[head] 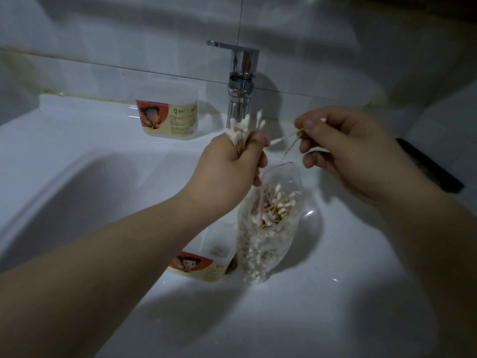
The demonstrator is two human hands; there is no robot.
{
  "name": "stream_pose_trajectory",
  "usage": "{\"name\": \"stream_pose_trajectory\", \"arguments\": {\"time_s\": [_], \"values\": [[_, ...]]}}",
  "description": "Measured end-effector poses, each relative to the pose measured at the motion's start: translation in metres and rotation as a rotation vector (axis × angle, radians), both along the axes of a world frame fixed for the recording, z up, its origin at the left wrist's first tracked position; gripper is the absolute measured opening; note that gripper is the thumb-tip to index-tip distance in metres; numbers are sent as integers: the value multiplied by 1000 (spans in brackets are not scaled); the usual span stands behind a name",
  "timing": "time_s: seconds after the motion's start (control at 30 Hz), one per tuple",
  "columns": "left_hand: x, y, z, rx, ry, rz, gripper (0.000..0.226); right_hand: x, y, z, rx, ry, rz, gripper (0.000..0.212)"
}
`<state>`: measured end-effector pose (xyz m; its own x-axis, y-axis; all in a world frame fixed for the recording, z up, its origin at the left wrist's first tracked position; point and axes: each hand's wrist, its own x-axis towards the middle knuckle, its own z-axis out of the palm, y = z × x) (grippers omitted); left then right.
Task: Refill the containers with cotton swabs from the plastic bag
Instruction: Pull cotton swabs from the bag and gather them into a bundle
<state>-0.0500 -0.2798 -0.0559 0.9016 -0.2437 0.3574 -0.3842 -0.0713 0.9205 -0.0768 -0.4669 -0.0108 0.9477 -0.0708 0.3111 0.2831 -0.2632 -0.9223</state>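
My left hand (229,164) grips a bunch of cotton swabs (244,129), white tips up, and also pinches the rim of a clear plastic bag (268,228) that hangs below it, full of swabs. My right hand (343,148) pinches a few loose swabs (286,142) by their wooden sticks, just right of the bunch. One labelled plastic container (167,118) stands on the sink ledge at the back left. A second labelled container (204,264) sits below my left forearm, beside the bag and partly hidden by it.
A chrome faucet (241,81) rises behind my hands. The white sink basin (77,192) drops away to the left. A dark flat object (428,166) lies on the ledge at the right. Tiled wall stands behind.
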Motion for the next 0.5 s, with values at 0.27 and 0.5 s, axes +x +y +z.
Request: {"name": "stream_pose_trajectory", "arguments": {"time_s": [0.27,0.5], "values": [[-2,1,4,-118,52,-86,34,-15,15,0,-252,-105,55,21],[-7,-1,5,-97,62,-236,38,-11,16,-4,-302,-151,-24,22]]}}
